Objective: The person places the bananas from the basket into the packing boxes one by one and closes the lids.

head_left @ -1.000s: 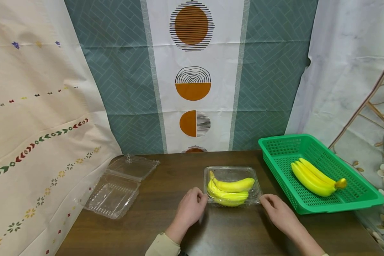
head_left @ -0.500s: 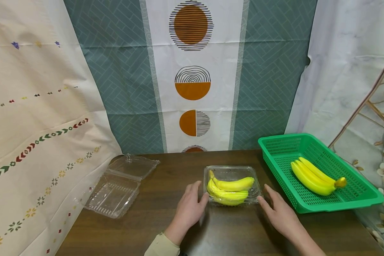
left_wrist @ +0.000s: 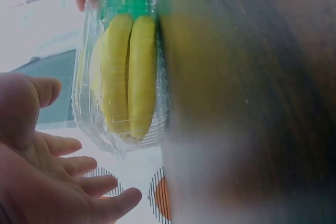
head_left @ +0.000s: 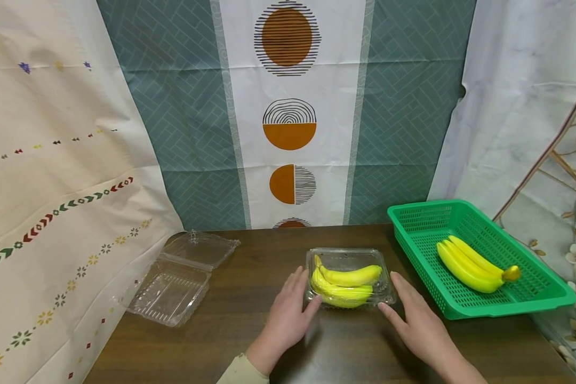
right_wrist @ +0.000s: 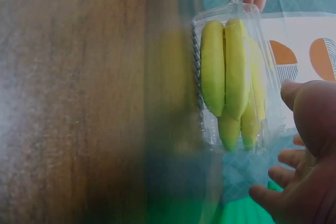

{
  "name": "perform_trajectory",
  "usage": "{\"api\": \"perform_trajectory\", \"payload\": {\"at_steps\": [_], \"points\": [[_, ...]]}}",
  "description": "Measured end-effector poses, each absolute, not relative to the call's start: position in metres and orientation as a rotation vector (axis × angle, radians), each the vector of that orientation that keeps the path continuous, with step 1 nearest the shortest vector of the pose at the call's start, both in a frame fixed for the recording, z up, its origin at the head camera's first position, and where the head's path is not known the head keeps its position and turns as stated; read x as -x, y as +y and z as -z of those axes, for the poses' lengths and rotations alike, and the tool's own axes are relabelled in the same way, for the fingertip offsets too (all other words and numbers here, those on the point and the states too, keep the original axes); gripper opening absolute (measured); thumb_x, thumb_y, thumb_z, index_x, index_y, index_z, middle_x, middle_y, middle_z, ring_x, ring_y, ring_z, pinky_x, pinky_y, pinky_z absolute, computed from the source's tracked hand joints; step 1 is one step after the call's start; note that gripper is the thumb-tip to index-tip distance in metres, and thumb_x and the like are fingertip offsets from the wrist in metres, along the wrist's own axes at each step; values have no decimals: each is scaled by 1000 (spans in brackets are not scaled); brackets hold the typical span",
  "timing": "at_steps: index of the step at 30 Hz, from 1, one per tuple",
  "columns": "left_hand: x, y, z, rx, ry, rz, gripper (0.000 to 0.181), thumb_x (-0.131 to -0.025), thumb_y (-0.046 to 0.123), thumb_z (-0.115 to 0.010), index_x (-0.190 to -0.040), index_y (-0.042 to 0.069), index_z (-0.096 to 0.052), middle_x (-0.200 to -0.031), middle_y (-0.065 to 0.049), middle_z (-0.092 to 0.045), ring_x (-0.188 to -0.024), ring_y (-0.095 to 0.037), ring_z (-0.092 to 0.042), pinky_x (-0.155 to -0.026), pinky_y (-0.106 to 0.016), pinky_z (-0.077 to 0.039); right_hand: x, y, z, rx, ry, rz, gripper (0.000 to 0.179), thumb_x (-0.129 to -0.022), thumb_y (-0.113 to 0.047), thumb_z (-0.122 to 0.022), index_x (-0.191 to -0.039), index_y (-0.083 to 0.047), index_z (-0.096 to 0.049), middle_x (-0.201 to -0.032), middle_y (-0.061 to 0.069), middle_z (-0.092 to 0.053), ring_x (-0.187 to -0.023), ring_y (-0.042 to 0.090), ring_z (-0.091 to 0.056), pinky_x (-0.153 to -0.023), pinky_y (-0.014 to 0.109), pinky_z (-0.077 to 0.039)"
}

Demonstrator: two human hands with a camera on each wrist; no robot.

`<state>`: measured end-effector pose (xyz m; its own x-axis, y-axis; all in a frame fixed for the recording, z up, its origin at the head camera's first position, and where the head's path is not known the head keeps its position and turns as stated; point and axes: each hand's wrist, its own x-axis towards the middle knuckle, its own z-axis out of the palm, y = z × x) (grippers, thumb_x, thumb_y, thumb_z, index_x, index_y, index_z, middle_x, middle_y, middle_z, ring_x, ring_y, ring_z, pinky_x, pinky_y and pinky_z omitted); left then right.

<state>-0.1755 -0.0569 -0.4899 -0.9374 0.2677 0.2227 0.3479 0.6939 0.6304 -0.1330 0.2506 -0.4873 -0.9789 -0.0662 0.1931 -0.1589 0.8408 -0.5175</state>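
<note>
A clear plastic clamshell box with its lid down sits on the table in front of me. Inside it is a bunch of yellow bananas, seen through the plastic. My left hand is at the box's left side, fingers extended, thumb by the front left corner. On the other side is my right hand, fingers also straight and thumb near the front right corner. Both wrist views show the left palm and right palm facing the box, with nothing held. Whether the fingertips touch the plastic, I cannot tell.
At the left, a second clear clamshell box lies with its lid folded back. A green plastic basket on the right holds another bunch of bananas. Printed cloths hang behind and beside the brown table.
Both hands have let go of the box's front corners, where they pinched the edge. Their fingers have straightened and moved forward along its sides. The box has stayed in place.
</note>
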Motion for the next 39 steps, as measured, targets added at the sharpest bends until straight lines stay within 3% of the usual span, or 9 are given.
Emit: {"api": "perform_trajectory", "payload": {"at_steps": [5, 14, 39], "points": [[173, -56, 491, 549, -2791, 1063, 74, -112, 42, -67, -171, 7, -40, -178, -17, -32, -164, -43, -28, -123, -74, -31, 130, 249, 487, -228, -2838, -757, 89, -107, -47, -74, -175, -10, -30, -176, 23, -32, -158, 50, -35, -117, 75, -38], [165, -55, 490, 579, -2827, 1027, 77, -112, 45, -66, -173, 10, -36, -181, -13, -27, -166, -40, -24, -125, -72, -30, 125, 248, 490, -296, -2827, -679, 89, -105, -47, -76, -176, -16, -32, -179, 17, -30, -159, 47, -34, -112, 74, -44], [145, -54, 488, 709, -2859, 849, 79, -112, 52, -62, -173, 10, -37, -182, -15, -24, -165, -43, -26, -125, -70, -32, 118, 244, 491, -341, -2865, -590, 91, -102, -51, -79, -174, -13, -37, -180, 13, -28, -162, 43, -31, -117, 72, -41]]}}
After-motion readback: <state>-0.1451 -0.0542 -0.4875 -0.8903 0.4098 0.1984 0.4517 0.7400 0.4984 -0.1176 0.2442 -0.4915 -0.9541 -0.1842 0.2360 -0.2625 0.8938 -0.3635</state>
